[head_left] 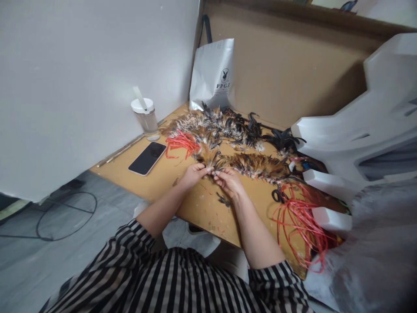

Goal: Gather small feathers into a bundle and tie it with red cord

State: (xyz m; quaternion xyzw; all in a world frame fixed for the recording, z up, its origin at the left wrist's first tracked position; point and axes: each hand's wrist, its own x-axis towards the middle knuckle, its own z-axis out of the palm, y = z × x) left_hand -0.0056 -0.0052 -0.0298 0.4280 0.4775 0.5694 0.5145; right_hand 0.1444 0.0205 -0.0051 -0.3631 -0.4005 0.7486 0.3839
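My left hand [194, 174] pinches the base of a small tuft of brown feathers [208, 155], which fans out above the fingers. Close on its right, my right hand [230, 181] has its thumb and fingertips pressed together at the same base; whether it grips the feathers or some finer thing is too small to tell. To the right of the hands runs a row of brown feathers [260, 165] with reddish bits along its lower edge. Behind lies a long pile of brown, black and whitish feathers [228, 126]. A few dark loose feathers [223, 200] lie beneath my right hand.
Red plastic strips [182, 144] lie left of the feathers, more red strips [299, 217] at the right edge near black-handled scissors [278, 195]. A phone [147, 158], a lidded cup [147, 119] and a silver bag [211, 74] stand around. White foam pieces [339, 130] border the right.
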